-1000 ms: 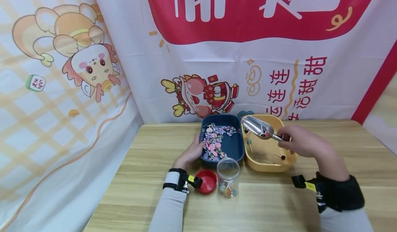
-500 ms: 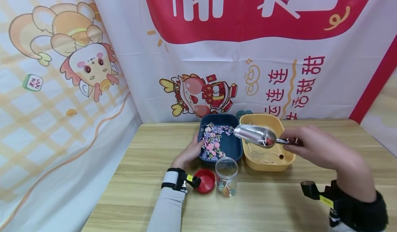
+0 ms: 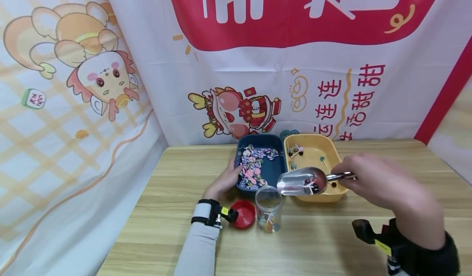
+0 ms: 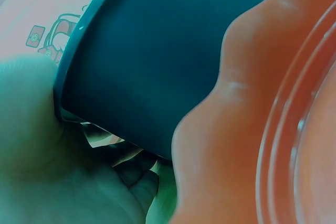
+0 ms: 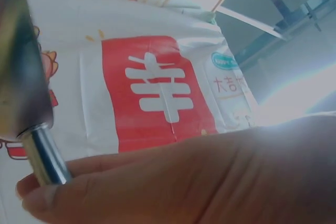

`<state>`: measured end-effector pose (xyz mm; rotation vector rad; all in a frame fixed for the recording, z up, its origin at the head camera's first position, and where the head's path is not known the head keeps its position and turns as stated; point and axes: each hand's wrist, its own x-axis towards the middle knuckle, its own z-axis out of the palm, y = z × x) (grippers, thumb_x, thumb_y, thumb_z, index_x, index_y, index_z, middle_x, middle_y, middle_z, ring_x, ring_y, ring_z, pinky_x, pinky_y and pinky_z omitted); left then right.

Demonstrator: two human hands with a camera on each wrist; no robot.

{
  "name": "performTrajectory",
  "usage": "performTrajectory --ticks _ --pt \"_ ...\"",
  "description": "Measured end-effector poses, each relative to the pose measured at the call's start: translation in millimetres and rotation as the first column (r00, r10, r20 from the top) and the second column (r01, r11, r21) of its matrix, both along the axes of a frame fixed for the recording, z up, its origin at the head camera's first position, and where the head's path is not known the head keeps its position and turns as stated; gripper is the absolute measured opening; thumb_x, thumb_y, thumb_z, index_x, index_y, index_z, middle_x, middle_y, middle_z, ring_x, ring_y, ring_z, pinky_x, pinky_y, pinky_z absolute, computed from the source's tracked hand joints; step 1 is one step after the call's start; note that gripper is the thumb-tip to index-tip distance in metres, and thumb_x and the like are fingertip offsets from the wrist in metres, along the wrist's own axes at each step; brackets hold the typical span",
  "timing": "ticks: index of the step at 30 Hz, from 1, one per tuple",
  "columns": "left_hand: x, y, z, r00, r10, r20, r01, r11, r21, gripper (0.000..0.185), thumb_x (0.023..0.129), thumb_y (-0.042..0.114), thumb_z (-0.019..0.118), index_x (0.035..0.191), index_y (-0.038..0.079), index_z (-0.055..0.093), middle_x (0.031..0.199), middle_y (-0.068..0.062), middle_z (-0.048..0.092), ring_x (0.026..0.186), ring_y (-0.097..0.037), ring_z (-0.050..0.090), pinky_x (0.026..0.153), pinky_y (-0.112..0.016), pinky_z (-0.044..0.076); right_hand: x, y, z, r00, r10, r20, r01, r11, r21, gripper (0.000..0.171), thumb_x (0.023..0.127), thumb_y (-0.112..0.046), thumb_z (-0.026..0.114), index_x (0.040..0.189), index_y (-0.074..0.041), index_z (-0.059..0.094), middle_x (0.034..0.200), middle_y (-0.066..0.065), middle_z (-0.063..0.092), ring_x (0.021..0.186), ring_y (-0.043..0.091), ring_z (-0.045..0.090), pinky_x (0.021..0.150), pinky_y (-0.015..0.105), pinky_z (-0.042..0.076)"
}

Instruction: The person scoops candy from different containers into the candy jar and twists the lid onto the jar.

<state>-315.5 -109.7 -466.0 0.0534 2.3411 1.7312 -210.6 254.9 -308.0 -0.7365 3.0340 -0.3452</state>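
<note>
My right hand [image 3: 372, 182] grips the handle of a metal scoop [image 3: 293, 182], also seen in the right wrist view, where its handle [image 5: 46, 156] passes between thumb and fingers. A few dark and reddish lollipops [image 3: 311, 185] lie in the scoop. Its tip is close by the rim of a clear jar [image 3: 269, 208] with several lollipops at its bottom. My left hand [image 3: 225, 181] holds the left wall of a dark blue bin [image 3: 273, 167], thumb at the rim. Striped and pink lollipops [image 3: 252, 165] fill that bin's left side. Under the scoop stands a yellow bin [image 3: 315, 145].
A red lid [image 3: 243, 214] lies on the wooden table [image 3: 155, 227], left of the jar; it looms large in the left wrist view. Several lollipops [image 3: 295, 150] remain in the yellow bin. A printed cloth [image 3: 236, 71] hangs behind the table.
The scoop with its lollipops has come from over the yellow bin's back left toward the front, levelled out beside the jar's rim. My left hand stays on the blue bin.
</note>
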Motion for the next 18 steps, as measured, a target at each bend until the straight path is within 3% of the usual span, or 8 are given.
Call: performTrajectory --ticks 9,18 --pt "-2.7 -2.2 -6.9 1.0 -0.006 0.023 0.006 1.0 0.001 0.06 0.111 0.035 0.036 0.165 0.019 0.014 0.169 -0.011 0.019 0.156 -0.035 0.011 0.122 -0.064 0.008 6.1 -8.0 0.5 0.997 -0.058 0.044 0.056 0.997 0.045 0.019 0.088 -0.014 0.079 0.106 -0.021 0.081 0.098 -0.002 0.074 0.081 0.017 0.059 0.06 0.035 0.046" --pt "-3.3 -2.0 -4.3 1.0 0.002 0.015 -0.002 1.0 -0.005 0.06 0.111 0.036 0.036 0.165 0.021 0.014 0.17 -0.011 0.02 0.156 -0.035 0.012 0.122 -0.064 0.009 8.0 -8.2 1.1 0.998 -0.051 0.037 0.05 0.998 0.035 0.018 0.088 -0.014 0.078 0.104 -0.022 0.081 0.094 -0.004 0.073 0.079 0.015 0.059 0.059 0.033 0.044"
